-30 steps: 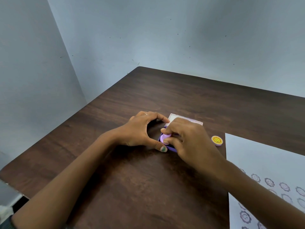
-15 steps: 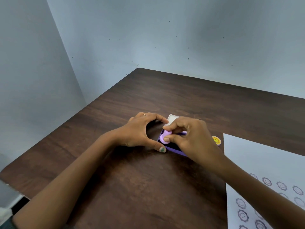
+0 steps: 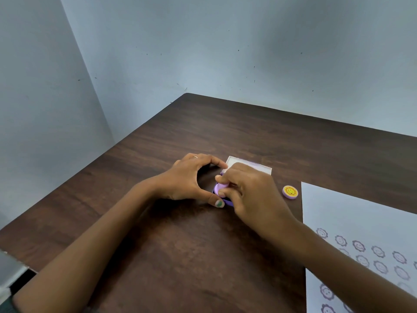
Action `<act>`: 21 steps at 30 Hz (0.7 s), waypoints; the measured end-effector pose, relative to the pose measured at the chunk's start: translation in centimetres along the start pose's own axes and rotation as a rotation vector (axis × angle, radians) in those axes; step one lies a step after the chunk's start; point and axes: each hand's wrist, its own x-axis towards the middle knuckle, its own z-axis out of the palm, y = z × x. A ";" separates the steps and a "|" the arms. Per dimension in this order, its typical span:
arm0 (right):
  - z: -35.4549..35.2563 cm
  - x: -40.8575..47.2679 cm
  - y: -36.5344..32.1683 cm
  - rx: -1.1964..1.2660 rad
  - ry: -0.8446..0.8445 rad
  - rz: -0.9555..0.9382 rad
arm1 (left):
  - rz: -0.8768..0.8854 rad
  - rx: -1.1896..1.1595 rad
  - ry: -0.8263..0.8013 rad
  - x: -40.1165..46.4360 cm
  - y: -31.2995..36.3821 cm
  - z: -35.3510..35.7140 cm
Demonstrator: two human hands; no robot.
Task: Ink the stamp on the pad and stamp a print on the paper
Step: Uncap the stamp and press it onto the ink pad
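My right hand (image 3: 250,195) pinches a small lilac stamp (image 3: 220,188) and holds it down on the purple ink pad (image 3: 228,202), which is mostly hidden under the hand. My left hand (image 3: 189,179) braces the pad's left side, forefinger at the far corner and thumb at the near corner. The pad's open white lid (image 3: 232,161) shows just behind my fingers. The white paper (image 3: 361,222) lies to the right, with several purple sun-face prints on its near part.
A round lilac cap with a yellow smiling sun (image 3: 290,192) lies on the dark wooden table (image 3: 180,256) between the pad and the paper. Pale blue walls close off the far and left sides of the table.
My right hand with the stamp has shifted slightly on the pad, covering more of it than half a second ago. The left hand has kept its place.
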 end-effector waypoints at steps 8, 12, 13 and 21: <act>0.4 -0.3 -0.2 -0.026 0.036 0.010 | 0.007 0.001 0.005 0.0 -0.1 0.1; 0.2 0.1 0.1 0.083 0.101 0.119 | 0.009 0.005 0.013 0.0 -0.2 0.1; 0.0 0.4 0.2 0.139 0.123 0.177 | 0.010 0.008 0.015 0.1 -0.1 0.1; -0.8 0.7 0.0 0.056 -0.008 0.035 | 0.015 -0.009 0.010 0.0 -0.1 0.1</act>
